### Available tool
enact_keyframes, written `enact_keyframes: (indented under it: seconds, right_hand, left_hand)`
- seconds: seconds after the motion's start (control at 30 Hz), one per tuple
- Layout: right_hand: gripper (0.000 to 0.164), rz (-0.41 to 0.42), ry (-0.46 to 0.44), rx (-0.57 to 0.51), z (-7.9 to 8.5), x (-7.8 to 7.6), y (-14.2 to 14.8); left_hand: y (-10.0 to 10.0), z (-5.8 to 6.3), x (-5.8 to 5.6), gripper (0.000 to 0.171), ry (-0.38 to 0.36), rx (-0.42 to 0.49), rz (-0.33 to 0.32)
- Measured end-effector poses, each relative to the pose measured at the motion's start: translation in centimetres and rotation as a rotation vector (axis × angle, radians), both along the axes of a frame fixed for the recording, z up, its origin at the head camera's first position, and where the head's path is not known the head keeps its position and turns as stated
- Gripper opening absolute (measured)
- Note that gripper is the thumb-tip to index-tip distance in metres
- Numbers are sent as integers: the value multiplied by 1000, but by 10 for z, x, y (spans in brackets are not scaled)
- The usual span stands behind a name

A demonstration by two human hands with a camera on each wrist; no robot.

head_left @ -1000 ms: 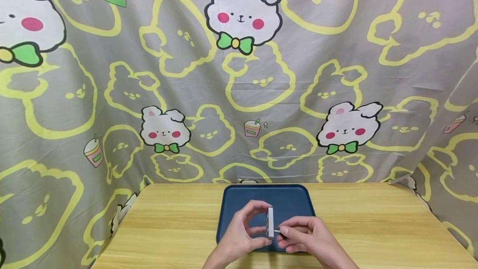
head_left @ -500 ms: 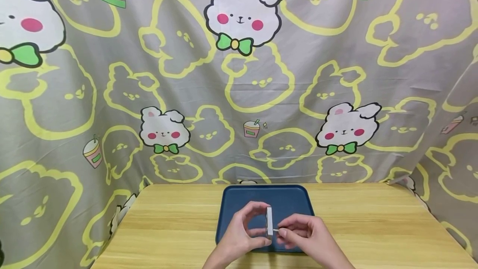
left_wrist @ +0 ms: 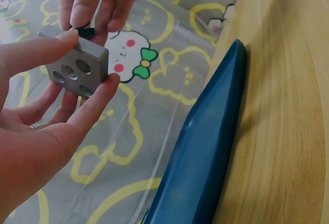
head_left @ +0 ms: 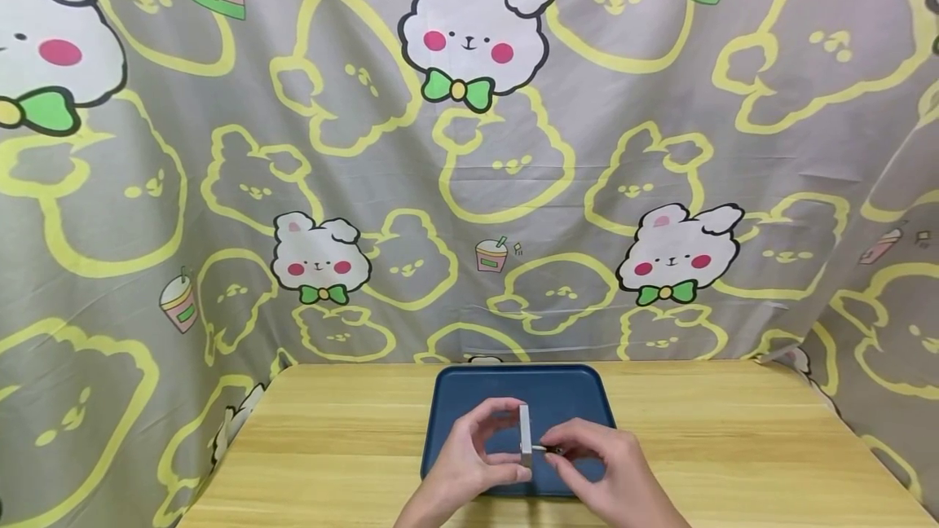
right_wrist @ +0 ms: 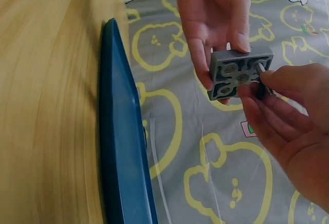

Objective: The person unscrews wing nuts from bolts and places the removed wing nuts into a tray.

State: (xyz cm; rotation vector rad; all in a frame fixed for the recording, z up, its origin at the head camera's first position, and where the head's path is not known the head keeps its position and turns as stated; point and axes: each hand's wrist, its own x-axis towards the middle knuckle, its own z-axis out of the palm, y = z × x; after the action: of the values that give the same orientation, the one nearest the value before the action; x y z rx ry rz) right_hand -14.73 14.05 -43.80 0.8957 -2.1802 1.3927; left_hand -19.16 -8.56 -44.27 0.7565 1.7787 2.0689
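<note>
In the head view my left hand point(head_left: 469, 459) grips a small square grey metal plate point(head_left: 525, 434) by its edges, standing upright on edge above the blue tray. Several round holes pierce the plate point(left_wrist: 71, 61), as the left wrist view shows. My right hand point(head_left: 612, 463) is at the plate's right face, with thumb and fingers around a thin metal screw point(head_left: 539, 448) that has a dark end. The right wrist view shows the threaded screw point(right_wrist: 261, 71) at a corner hole of the plate point(right_wrist: 239, 72). Whether its tip is inside the hole, I cannot tell.
The dark blue tray point(head_left: 513, 381) lies on a light wooden table point(head_left: 337, 422), under both hands. Behind and beside the table hangs a grey curtain point(head_left: 411, 178) printed with rabbits.
Both hands stay nearly in place, drifting slightly left in the head view. The right thumb and fingers have spread a little, so more of the screw's dark end shows.
</note>
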Motion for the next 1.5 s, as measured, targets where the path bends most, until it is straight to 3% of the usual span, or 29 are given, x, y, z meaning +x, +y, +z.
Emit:
enact_keyframes:
  seconds: [0.1,0.27,0.4,0.47,0.57,0.63,0.87,0.97,1.03,1.23,1.5]
  right_hand:
    - [22,-4,182,30,-1,-1,-1]
    - [14,-26,350,47,-4,-5,-2]
    - [14,-44,411,39,-5,-6,-4]
    - [14,-43,388,37,-5,-5,-3]
    - [30,-43,290,28,-2,-2,-2]
    - [39,-47,177,4,1,2,-2]
    - [19,-116,-377,-150,13,7,0]
    - [26,-127,-584,-185,15,3,2]
    - [31,-83,-680,-214,14,0,5]
    - [36,96,-848,-313,7,-6,13]
    - [33,196,-895,-347,3,-5,14]
  left_hand:
    - [-1,0,0,62,-16,10,-13]
    - [-2,1,0,62,-45,25,-26]
    - [-2,1,-1,62,-59,35,-33]
    - [-2,2,-1,63,-60,37,-32]
    - [-2,2,-2,64,-57,39,-26]
    - [-2,2,-2,64,-52,40,-19]
    - [0,3,-2,64,-12,25,-6]
    - [0,3,-1,65,7,17,-5]
    - [0,3,0,64,15,16,-5]
    - [3,1,3,64,29,11,-21]
    - [4,-1,4,65,56,5,-28]
